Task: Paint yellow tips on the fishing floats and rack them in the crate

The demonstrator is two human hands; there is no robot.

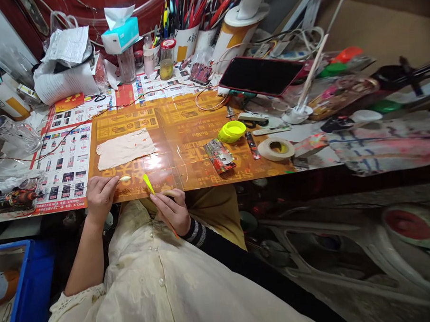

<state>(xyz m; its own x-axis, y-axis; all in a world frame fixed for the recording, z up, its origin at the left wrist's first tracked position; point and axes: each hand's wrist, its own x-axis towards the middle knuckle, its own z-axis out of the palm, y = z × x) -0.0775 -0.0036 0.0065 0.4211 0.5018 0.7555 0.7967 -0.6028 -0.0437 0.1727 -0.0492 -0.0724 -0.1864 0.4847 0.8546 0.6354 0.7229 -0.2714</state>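
Observation:
At the table's front edge my left hand [101, 197] is closed, its fingertips pinched at a small pale oval piece [125, 178] that juts out to the right. How they grip it is too small to make out. To the right, my right hand [172, 211] is wrapped around a thin paintbrush [148, 182]. Its bright yellow tip points up and left, toward the pale piece but apart from it; an orange handle end shows below the hand. Just behind my left hand lies a cream cloth [126, 149]. Farther right stands an open pot of fluorescent yellow paint [232, 131].
A paint-smeared box [219, 156] and a roll of masking tape [276, 149] lie right of my hands. A dark-screened phone [261, 76] leans behind them. Jars, brush holders and a tissue box [120, 34] line the back. A blue crate [31, 283] stands below left.

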